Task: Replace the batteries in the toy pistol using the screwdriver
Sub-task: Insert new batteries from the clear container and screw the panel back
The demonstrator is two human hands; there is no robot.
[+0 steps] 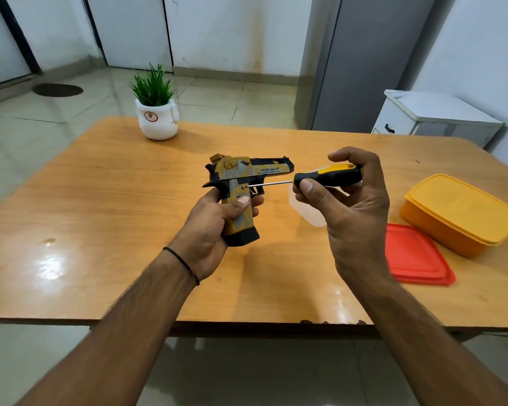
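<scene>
The toy pistol (247, 171) was above the table (100, 200), its handle grasped by my left hand (211, 230), while my right hand (349, 209) held the screwdriver (329, 175), tip touching the handle.

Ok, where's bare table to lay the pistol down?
The left half of the table, from the potted plant to the near edge, is bare. The right side is crowded: yellow box, red lid, and a clear tub behind the right hand.
</scene>
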